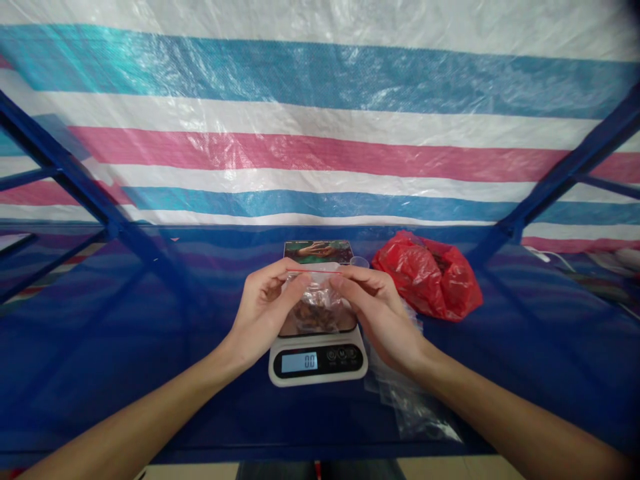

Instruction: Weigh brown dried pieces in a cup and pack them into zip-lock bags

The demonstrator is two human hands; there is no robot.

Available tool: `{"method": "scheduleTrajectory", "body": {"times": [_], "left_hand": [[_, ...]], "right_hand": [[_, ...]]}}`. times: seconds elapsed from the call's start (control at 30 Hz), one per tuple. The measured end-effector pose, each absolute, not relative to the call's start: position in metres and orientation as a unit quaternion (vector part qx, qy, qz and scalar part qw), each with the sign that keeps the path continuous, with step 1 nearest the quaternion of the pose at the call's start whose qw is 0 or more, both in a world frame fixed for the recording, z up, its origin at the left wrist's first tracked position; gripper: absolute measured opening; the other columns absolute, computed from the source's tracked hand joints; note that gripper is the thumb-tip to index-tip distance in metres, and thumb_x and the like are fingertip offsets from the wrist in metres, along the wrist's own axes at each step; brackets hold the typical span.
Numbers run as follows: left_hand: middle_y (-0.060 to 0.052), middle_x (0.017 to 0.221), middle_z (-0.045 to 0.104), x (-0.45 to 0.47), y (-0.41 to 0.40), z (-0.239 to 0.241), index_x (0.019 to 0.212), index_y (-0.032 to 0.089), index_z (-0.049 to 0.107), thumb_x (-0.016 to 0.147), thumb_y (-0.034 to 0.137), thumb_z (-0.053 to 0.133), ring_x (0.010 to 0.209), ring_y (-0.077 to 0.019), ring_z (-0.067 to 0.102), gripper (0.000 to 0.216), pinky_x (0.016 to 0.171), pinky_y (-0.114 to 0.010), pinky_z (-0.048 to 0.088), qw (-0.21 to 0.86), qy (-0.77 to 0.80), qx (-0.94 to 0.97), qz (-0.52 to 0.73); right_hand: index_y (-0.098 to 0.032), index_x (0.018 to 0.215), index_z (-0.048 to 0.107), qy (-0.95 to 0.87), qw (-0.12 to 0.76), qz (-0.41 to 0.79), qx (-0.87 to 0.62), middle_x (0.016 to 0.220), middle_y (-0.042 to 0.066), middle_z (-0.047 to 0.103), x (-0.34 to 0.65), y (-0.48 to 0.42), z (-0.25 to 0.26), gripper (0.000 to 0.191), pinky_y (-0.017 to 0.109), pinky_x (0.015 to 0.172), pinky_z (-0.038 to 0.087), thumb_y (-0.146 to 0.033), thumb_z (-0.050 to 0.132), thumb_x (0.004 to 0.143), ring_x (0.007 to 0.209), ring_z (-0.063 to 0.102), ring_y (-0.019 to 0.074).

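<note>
A clear zip-lock bag (320, 310) with a red line along its top edge hangs between my two hands. Brown dried pieces lie in the lower part of the bag. My left hand (270, 300) pinches the top at the left, and my right hand (375, 300) pinches it at the right. Under the bag is a white digital scale (317, 379), its display (300, 362) reading 0.0. The bag covers much of the weighing plate, so I cannot tell whether it touches the plate.
To the right sits a red plastic bag (425, 280) with dark contents. Several clear empty bags (420, 403) lie beneath my right forearm. A picture of hands (318, 251) is behind the scale. Blue metal bars (80, 180) rise at both sides, before a striped sheet (320, 153).
</note>
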State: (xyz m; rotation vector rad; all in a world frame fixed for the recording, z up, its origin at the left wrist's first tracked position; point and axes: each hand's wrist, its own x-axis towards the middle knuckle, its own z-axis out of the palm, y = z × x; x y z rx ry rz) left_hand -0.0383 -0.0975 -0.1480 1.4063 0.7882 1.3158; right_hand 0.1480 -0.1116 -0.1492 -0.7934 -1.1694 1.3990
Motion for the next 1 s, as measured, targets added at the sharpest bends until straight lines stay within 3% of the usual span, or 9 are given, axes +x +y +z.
{"method": "scheduleTrajectory", "body": {"times": [0.17, 0.33, 0.57, 0.77, 1.0], "left_hand": [[-0.001, 0.089, 0.079, -0.038, -0.100, -0.144, 0.094, 0.020, 0.079, 0.096, 0.034, 0.076, 0.078, -0.0126, 0.072, 0.014, 0.073, -0.020, 0.056, 0.487, 0.323, 0.598, 0.548], [0.000, 0.072, 0.073, -0.032, -0.104, -0.139, 0.087, 0.018, 0.075, 0.094, 0.040, 0.077, 0.062, -0.0116, 0.066, 0.024, 0.058, -0.019, 0.053, 0.481, 0.333, 0.609, 0.535], [0.001, 0.070, 0.070, -0.029, -0.107, -0.134, 0.085, 0.017, 0.075, 0.090, 0.045, 0.080, 0.056, -0.0100, 0.061, 0.029, 0.050, -0.017, 0.047, 0.486, 0.334, 0.612, 0.527], [0.003, 0.068, 0.067, -0.029, -0.108, -0.136, 0.087, 0.018, 0.074, 0.091, 0.044, 0.080, 0.053, -0.0079, 0.056, 0.027, 0.050, -0.017, 0.045, 0.505, 0.325, 0.613, 0.513], [-0.001, 0.077, 0.071, -0.031, -0.105, -0.134, 0.087, 0.017, 0.077, 0.091, 0.042, 0.080, 0.067, -0.0114, 0.064, 0.026, 0.061, -0.019, 0.050, 0.489, 0.319, 0.640, 0.500]], "right_hand": [[-0.021, 0.080, 0.080, -0.546, 0.549, 0.531, -0.345, 0.075, 0.001, 0.066, 0.149, -0.115, -0.141, 0.024, 0.026, 0.063, 0.049, -0.041, 0.078, 0.094, 0.067, 0.058, 0.0139], [-0.019, 0.081, 0.076, -0.565, 0.535, 0.539, -0.322, 0.071, 0.000, 0.066, 0.143, -0.119, -0.136, 0.027, 0.025, 0.060, 0.047, -0.042, 0.077, 0.094, 0.063, 0.055, 0.0127], [-0.018, 0.076, 0.069, -0.559, 0.543, 0.540, -0.319, 0.072, -0.002, 0.057, 0.142, -0.120, -0.138, 0.029, 0.024, 0.059, 0.039, -0.039, 0.075, 0.096, 0.065, 0.048, 0.0114], [-0.018, 0.078, 0.065, -0.571, 0.520, 0.553, -0.313, 0.071, -0.003, 0.053, 0.144, -0.118, -0.141, 0.031, 0.024, 0.060, 0.037, -0.040, 0.072, 0.099, 0.065, 0.047, 0.0113], [-0.018, 0.074, 0.062, -0.601, 0.514, 0.535, -0.298, 0.066, -0.004, 0.052, 0.145, -0.119, -0.133, 0.040, 0.023, 0.056, 0.035, -0.046, 0.071, 0.100, 0.061, 0.045, 0.0099]]}}
